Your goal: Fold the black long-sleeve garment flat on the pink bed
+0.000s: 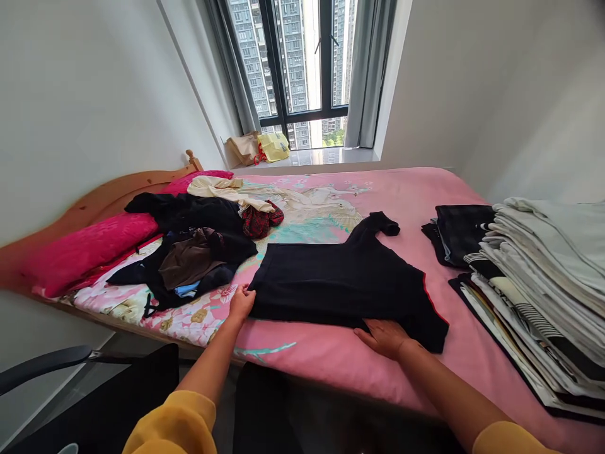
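A black T-shirt (340,280) with a thin red edge lies spread flat on the pink bedsheet (406,189). My left hand (241,302) pinches the shirt's near left corner, fingers closed on the cloth. My right hand (382,336) rests at the shirt's near edge toward its right sleeve, fingers tucked against or under the hem. Both arms wear yellow sleeves.
A heap of dark unfolded clothes (189,252) lies left of the shirt, beside magenta pillows (89,249). A tall stack of folded clothes (543,284) fills the right side. Bags (259,148) sit on the window sill. A chair armrest (42,366) is at lower left.
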`<state>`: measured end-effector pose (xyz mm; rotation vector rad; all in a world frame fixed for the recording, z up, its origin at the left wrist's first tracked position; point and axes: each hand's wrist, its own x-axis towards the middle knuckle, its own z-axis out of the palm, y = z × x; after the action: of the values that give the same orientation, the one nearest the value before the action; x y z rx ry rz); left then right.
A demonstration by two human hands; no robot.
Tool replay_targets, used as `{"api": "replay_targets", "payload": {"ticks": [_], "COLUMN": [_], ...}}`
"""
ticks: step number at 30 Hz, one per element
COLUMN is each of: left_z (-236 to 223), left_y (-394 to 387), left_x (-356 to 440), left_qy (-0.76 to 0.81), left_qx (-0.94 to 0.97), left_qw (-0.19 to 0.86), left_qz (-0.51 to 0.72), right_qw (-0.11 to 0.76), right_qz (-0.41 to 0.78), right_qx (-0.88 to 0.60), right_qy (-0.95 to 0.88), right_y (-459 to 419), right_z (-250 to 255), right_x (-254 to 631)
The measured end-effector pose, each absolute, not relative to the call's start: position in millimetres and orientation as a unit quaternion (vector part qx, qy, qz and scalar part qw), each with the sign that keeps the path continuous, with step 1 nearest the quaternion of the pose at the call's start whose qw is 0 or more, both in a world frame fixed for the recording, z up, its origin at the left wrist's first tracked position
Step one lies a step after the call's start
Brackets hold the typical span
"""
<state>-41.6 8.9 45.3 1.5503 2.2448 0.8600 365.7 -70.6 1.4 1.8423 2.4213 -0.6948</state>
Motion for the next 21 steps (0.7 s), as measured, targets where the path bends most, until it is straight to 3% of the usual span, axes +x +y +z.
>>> {"api": "replay_targets", "payload": {"ticks": [4,8,11,15,21], "left_z": [56.2,45.1,34.6,42.5,52.6], "left_y": [-9.4,-33.5,-40.7,-31.5,-3.5], "left_x": [-18.8,1.6,6.1,17.2,78.2], "left_qy": [0.695,0.584,0.62,0.622,0.459], "left_qx": [0.649,0.793,0.777,0.767,0.86], "left_qw": [0.079,0.025,0.031,0.018,0.073], "left_qz": [0.299,0.171,0.104,0.159,0.213], "right_qw": [0.002,0.001,-0.007,-0.019,-0.016], "right_qz": [-0.228,-0.232,-0.226,-0.214,-0.209], "right_qx": [0.587,0.595,0.589,0.579,0.587], "right_qy": [0.777,0.77,0.776,0.786,0.782], "right_y": [-70.7,-70.9,-70.5,-69.6,-68.6], "right_z": [2.6,4.8,4.6,3.3,2.8], "right_x": [365.5,365.0,365.3,366.0,365.9]}}
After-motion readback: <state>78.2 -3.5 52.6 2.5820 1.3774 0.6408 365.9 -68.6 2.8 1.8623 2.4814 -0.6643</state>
